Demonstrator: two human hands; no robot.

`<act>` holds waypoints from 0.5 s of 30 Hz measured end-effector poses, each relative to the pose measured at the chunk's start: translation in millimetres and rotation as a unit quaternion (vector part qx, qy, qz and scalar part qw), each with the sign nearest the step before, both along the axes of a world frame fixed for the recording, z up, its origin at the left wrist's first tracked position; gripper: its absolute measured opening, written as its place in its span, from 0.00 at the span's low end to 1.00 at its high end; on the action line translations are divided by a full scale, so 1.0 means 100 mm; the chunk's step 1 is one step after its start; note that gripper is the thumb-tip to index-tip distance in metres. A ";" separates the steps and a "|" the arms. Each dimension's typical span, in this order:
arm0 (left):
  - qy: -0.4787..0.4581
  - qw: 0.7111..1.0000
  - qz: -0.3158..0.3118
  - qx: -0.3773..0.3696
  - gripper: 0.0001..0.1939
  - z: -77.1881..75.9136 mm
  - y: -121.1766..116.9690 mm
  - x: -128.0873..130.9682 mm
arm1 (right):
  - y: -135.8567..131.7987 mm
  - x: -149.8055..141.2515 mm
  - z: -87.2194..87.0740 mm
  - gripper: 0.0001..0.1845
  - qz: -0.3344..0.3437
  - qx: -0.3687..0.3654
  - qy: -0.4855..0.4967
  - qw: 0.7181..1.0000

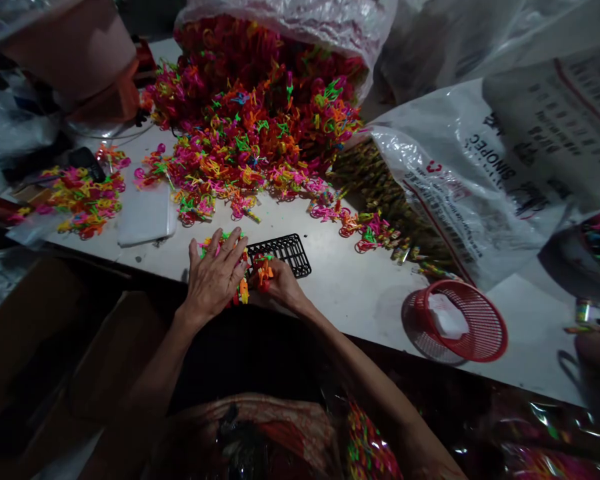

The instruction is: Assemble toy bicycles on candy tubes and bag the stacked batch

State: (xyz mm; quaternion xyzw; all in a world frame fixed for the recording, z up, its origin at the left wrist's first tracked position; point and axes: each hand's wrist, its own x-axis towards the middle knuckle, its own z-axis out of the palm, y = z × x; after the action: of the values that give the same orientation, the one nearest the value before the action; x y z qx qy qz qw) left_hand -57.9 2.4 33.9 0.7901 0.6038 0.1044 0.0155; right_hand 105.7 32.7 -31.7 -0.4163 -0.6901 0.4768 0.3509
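My left hand (215, 277) lies with its fingers stretched out over several small bright plastic pieces, at the left end of a black plastic grid tray (293, 255). The pieces it covers are mostly hidden; a yellow-orange piece (243, 291) shows below its fingers. My right hand (284, 287) reaches in from the right, its fingers closed on an orange and red plastic piece (264, 273) at the tray's near edge. The piece's exact kind is too small to make out. The right part of the tray shows open slots.
A large heap of colourful plastic pieces (250, 133) spills from a clear bag at the back. A smaller pile (85, 200) and a whitish flat box (147, 213) lie left. Right are a printed white sack (460, 167), thin sticks (380, 180) and a red mesh basket (485, 327).
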 end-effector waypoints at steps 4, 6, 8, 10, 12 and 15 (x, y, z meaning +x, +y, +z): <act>-0.003 1.000 0.001 -0.005 0.25 0.01 -0.01 0.02 | -0.04 0.02 0.09 0.09 0.040 0.049 -0.101 0.993; -0.003 1.000 0.007 -0.013 0.26 0.03 0.00 0.05 | -0.05 -0.01 0.14 0.07 0.060 0.054 -0.184 0.980; -0.003 1.000 0.016 -0.017 0.28 0.04 0.02 0.06 | -0.06 -0.06 0.18 0.04 0.065 0.056 -0.259 0.962; -0.004 1.000 0.023 -0.018 0.29 0.05 0.04 0.06 | -0.07 -0.11 0.19 0.05 0.059 0.057 -0.292 0.953; -0.005 1.000 0.023 -0.019 0.28 0.05 0.05 0.04 | -0.08 -0.13 0.18 0.05 0.052 0.049 -0.279 0.958; -0.006 1.000 0.019 -0.024 0.26 0.05 0.04 0.00 | -0.09 -0.11 0.16 0.07 0.029 0.023 -0.236 0.971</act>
State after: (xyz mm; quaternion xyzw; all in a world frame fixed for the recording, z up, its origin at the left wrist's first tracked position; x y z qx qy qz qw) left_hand -57.4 6.8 38.9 0.7773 0.6210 0.0947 0.0356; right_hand 94.6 23.8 -16.0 -0.4885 -0.7759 0.3593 0.1739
